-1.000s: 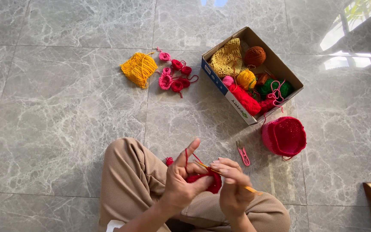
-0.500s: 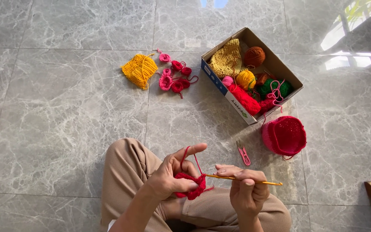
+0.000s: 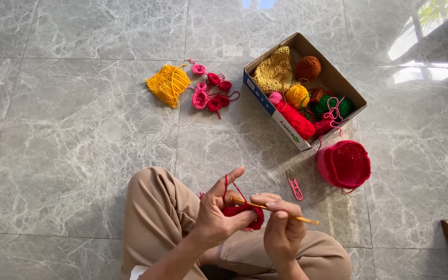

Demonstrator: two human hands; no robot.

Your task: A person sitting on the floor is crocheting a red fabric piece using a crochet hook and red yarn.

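Head view, inspection notes.

**Inspector A:** State of the work item?

**Inspector B:** A small red crocheted yarn piece [image 3: 245, 213], lumpy and rounded, held above the person's lap over the beige trousers [image 3: 156, 212]. A red strand rises from it over the raised forefinger of the left hand [image 3: 219, 210]. That hand is closed on the piece, thumb pressed on top.

**Inspector A:** The other hand?

**Inspector B:** The right hand [image 3: 282, 228] is pinched shut around a slim yellow crochet hook [image 3: 276, 210], whose tip sits at the red piece.

**Inspector A:** Surroundings?

**Inspector B:** Grey marble floor tiles [image 3: 68, 135]. Pink thread snips [image 3: 294, 184] lie just beside the knee; a pink crocheted pouch [image 3: 344, 165] sits near them. An open cardboard box [image 3: 333, 78] holds assorted yarn balls. Well apart lie a yellow crocheted square [image 3: 168, 84] and small pink and red crocheted rounds [image 3: 211, 91].
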